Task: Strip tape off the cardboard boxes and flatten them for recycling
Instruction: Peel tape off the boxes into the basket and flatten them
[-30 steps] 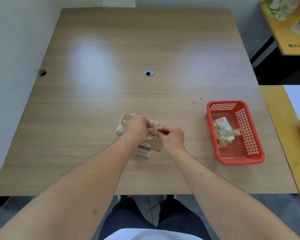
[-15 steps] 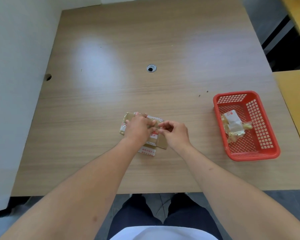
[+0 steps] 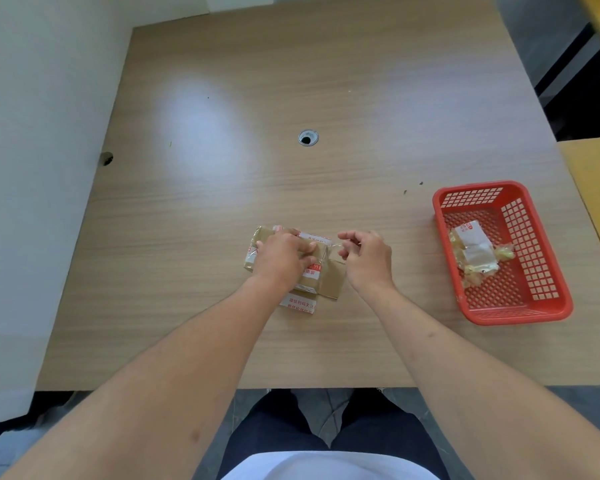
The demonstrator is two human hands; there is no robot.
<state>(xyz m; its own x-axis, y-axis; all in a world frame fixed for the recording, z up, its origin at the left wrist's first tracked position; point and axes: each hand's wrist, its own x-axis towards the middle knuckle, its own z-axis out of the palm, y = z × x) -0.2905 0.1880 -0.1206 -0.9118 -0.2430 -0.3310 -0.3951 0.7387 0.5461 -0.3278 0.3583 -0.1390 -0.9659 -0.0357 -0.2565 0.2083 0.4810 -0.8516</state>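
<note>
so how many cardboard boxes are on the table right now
1. The cardboard box lies near the front middle of the table, under the left hand. None shows in the red basket, though wadded tape covers part of its floor.

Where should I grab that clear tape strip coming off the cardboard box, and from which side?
Probably pinch the clear tape strip at its lifted free end, coming from the box's right side, where the right hand already is. The strip stretches rightward off the cardboard box, so pulling on to the right should peel it. The left hand presses the box down against that pull.
</note>
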